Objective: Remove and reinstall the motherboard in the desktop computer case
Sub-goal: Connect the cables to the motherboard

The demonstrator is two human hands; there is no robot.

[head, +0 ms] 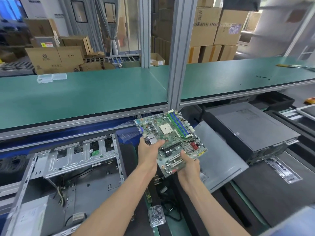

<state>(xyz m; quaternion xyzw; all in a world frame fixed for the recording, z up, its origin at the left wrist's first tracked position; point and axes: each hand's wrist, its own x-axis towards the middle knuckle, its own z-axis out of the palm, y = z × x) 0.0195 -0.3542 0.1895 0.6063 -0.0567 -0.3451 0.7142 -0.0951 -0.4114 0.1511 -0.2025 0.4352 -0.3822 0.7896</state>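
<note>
From the head view, the motherboard [171, 142] is out of the desktop computer case [68, 171] and held in the air to the right of it, component side up. The left hand [148, 153] grips its left edge with thumb on top, and the right hand [188, 166] grips its near edge, fingers curled under. Removal looks done; by my reading reinstalling is what remains.

The open case lies at near left, its bay bare, with loose cables [61, 195] inside that could snag the board going back in. A grey side panel [219, 160] lies under the board on the right, and a closed case [252, 132] beyond it. A clear screw box [156, 216] sits near, between the arms. The green tabletop [85, 92] runs far across.
</note>
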